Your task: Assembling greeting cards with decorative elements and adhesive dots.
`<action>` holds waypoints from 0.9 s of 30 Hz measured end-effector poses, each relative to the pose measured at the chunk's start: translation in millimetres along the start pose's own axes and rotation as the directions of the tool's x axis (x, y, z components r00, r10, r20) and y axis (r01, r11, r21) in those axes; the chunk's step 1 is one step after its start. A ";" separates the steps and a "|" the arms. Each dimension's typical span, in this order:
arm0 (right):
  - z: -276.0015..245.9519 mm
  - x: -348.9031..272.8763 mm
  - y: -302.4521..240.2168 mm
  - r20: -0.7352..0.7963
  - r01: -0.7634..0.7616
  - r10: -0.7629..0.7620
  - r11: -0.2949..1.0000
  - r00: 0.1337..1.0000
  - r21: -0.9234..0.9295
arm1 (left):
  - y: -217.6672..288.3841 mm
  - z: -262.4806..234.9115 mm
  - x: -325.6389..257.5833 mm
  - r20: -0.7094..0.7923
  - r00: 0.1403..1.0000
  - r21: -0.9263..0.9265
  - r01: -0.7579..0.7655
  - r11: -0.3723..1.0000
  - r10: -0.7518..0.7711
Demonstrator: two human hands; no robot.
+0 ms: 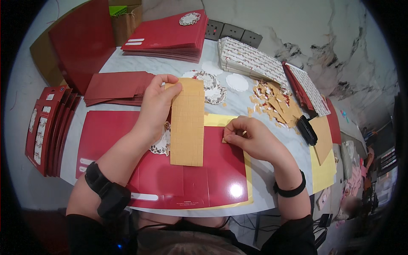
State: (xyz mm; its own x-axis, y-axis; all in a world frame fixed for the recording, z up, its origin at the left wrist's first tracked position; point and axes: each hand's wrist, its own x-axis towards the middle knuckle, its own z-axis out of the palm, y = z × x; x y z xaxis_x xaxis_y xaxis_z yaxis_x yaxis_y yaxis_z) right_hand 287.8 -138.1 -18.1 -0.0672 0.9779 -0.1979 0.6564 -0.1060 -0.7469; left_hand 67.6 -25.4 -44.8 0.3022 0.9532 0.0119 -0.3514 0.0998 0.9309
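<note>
My left hand (pixel 155 102) pinches the upper left edge of a tan sheet scored into small squares (pixel 187 127), holding it upright. To its right, my right hand (pixel 250 138) is closed, thumb against forefinger, on a small tan square (pixel 224 140). Beneath both hands lies a large flat red card sheet (pixel 225 170) with fold lines and white label shapes. A scallop-edged floral cutout (pixel 160 142) shows on the red card, partly hidden behind the tan sheet and my left wrist. A yellow sheet (pixel 219 120) sticks out from under the card.
Behind stand a red card stack (pixel 165 36), dark red folded pieces (pixel 117 87) and patterned white pieces (pixel 250 59). Floral cutouts (pixel 214 91) and a heap of tan scraps (pixel 276 104) lie beyond my hands. A black stapler-like object (pixel 307 130) is at right; red folded boxes (pixel 49 127) stand left.
</note>
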 end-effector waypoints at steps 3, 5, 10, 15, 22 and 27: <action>1.1 -0.2 1.6 -0.027 0.025 -0.024 1.000 0.999 0.010 | -2.4 -2.3 1.1 0.015 1.000 0.020 -0.005 1.000 0.005; 2.4 -0.5 1.6 -0.028 0.017 -0.017 1.000 0.999 0.021 | -1.6 -1.6 0.3 0.009 1.000 0.032 0.010 0.999 -0.010; 8.4 -5.4 -13.2 -0.123 0.018 -0.060 0.950 0.991 -0.312 | -1.7 -1.5 1.0 -0.011 1.000 0.048 0.013 0.999 -0.013; 14.9 -14.4 -22.3 -0.245 0.153 -0.286 0.880 0.926 -0.449 | 1.3 -4.8 2.4 -0.161 0.986 -0.028 0.047 0.999 -0.051; 25.1 -17.5 -20.0 -0.080 0.249 -0.480 0.583 0.874 -0.773 | 0.9 -6.5 5.2 -0.201 0.977 -0.054 0.057 0.997 -0.067; 32.6 -17.1 -27.7 -0.002 0.252 -0.497 0.444 0.868 -0.860 | -1.4 -8.4 6.2 -0.199 0.978 -0.058 0.046 0.997 -0.056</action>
State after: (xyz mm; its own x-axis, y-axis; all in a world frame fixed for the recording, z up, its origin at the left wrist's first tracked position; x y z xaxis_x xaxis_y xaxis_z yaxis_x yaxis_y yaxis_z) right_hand 246.3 -157.7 -14.7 -0.3825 0.9018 0.2008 0.9207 0.3540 0.1640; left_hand 62.6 -17.2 -49.1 0.1388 0.9838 -0.1134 -0.3877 0.1593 0.9079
